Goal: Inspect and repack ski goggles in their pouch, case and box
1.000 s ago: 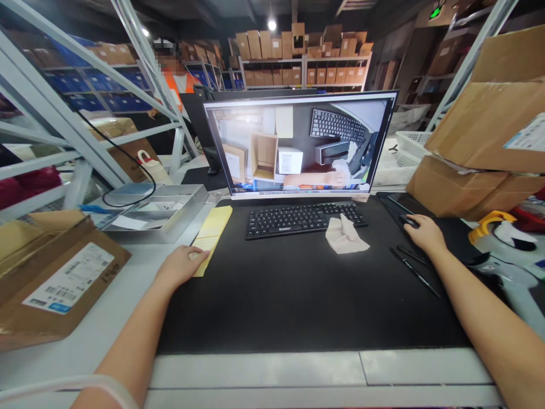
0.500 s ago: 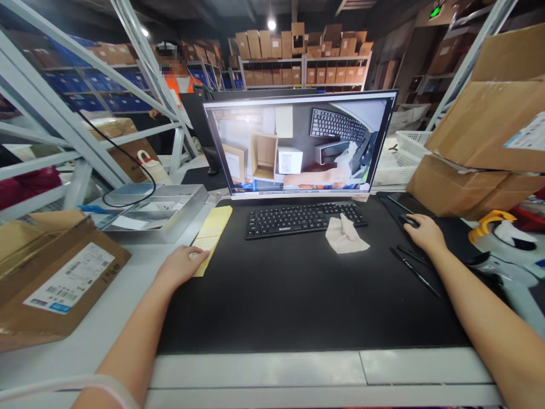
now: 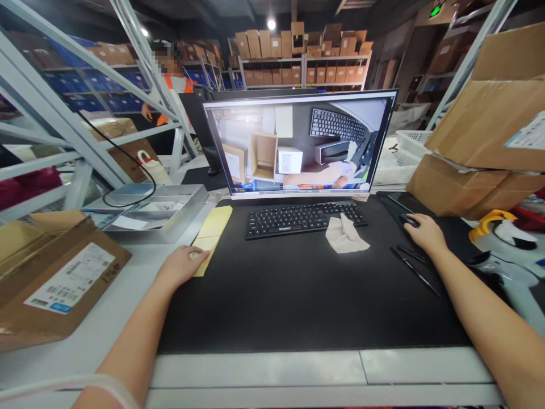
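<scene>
The step in hand seems to be working the mouse (image 3: 407,220), on the right of the counter (image 3: 113,301). The right hand (image 3: 426,233) is loosely closed over it; the left hand (image 3: 181,266) lies half curled on the yellow papers (image 3: 216,223), but whether it grips I cannot tell. The next move probably calls for light finger pressure. The partly covered mouse appears to point forward; the papers' long axis slants forward and right.
</scene>
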`<state>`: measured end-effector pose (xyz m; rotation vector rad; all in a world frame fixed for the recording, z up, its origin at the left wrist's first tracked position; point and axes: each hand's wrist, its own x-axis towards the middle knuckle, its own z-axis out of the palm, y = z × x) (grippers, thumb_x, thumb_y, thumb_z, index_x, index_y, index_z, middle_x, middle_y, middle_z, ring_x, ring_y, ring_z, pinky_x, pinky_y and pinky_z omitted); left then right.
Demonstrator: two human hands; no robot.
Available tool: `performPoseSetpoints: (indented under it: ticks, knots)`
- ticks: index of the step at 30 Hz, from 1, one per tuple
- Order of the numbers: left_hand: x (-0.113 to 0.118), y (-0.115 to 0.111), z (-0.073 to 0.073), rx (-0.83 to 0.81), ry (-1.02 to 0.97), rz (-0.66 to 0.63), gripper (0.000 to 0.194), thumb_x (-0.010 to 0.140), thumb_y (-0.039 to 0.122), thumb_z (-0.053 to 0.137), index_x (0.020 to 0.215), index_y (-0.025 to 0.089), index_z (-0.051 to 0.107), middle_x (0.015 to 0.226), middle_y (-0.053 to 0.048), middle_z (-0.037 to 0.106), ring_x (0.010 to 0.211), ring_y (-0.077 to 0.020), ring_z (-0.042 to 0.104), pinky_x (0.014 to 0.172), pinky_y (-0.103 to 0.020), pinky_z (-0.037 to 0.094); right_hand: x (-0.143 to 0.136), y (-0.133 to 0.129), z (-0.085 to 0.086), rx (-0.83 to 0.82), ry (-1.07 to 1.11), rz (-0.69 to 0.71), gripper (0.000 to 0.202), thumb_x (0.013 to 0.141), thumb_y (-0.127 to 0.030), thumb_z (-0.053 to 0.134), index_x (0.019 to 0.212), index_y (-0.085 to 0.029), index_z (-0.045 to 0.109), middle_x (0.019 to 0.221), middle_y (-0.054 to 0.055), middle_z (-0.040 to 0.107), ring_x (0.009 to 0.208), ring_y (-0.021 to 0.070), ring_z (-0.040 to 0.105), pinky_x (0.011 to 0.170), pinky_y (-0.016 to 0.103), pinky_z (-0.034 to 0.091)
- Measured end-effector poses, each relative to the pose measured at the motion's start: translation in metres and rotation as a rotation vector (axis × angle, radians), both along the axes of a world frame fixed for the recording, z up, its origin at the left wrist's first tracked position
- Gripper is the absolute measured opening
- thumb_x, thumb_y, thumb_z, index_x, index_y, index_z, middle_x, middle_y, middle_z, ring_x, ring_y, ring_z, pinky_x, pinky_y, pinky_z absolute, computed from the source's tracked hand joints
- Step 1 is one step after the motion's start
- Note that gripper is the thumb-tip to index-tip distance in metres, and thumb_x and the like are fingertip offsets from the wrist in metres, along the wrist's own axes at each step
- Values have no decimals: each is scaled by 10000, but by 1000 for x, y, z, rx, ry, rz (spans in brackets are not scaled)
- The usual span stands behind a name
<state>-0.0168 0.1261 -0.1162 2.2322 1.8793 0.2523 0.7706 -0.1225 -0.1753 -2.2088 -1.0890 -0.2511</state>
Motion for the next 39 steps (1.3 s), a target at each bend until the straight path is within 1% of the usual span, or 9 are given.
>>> performPoseSetpoints:
  ticks: [5, 11, 18, 26, 29, 32, 36, 39]
  knots:
    - [-1, 1, -2, -2, 15, 3, 682, 878, 713, 487, 1059, 198, 897, 1297, -227, 836, 1209, -433, 791, 1095, -491, 620, 0, 0, 0, -1, -1, 0, 486, 866, -473, 655, 1234, -238, 869, 1420, 159, 766, 1418, 406, 681, 1278, 586, 520]
    - [-2, 2, -2, 0, 7, -12, 697, 866, 734, 476, 1049, 206, 892, 1286, -233, 831, 1215, -439, 786, 1092, -496, 614, -3, 0, 2, -18, 12, -8, 529, 870, -489, 636, 1255, -209, 864, 1467, 178, 748, 1426, 416, 676, 1280, 581, 513]
    - [-1, 2, -1, -8, 9, -10, 712, 853, 743, 467, 1040, 199, 887, 1281, -242, 831, 1229, -444, 789, 1075, -495, 631, -5, 0, 4, 22, 12, -12, 443, 846, -460, 675, 1179, -250, 878, 1377, 143, 778, 1390, 400, 689, 1272, 577, 522]
    - [-3, 4, -3, -29, 26, -18, 747, 868, 759, 451, 1092, 193, 884, 1296, -228, 821, 1256, -421, 777, 1097, -459, 614, -8, 0, 5, 29, 0, -13, 423, 849, -422, 686, 1176, -236, 879, 1365, 152, 774, 1385, 390, 686, 1267, 560, 523]
    - [-1, 2, -3, -33, 41, -7, 725, 872, 751, 479, 1111, 192, 874, 1322, -229, 809, 1287, -432, 764, 1124, -479, 603, -7, 1, 4, 68, -28, -48, 417, 838, -416, 695, 1164, -227, 875, 1350, 147, 776, 1372, 378, 687, 1263, 545, 522]
    - [4, -3, -2, -27, 79, 5, 698, 858, 730, 557, 1181, 185, 851, 1362, -233, 789, 1297, -439, 757, 1143, -498, 594, -4, 1, 1, 46, -49, -58, 422, 846, -419, 697, 1169, -215, 875, 1340, 151, 779, 1336, 369, 698, 1252, 543, 528]
    - [15, -11, 2, -22, 139, 43, 695, 879, 701, 580, 1257, 169, 819, 1420, -244, 767, 1276, -430, 769, 1084, -485, 614, 0, 2, -4, 8, -64, -52, 434, 863, -403, 696, 1202, -205, 882, 1357, 163, 776, 1320, 363, 703, 1247, 533, 533]
    - [22, -15, 9, -22, 173, 61, 609, 914, 626, 556, 1219, 178, 834, 1365, -231, 805, 1221, -409, 795, 994, -437, 625, 1, 2, -5, 35, -80, -89, 488, 882, -408, 682, 1268, -180, 874, 1443, 184, 749, 1343, 372, 695, 1254, 534, 524]
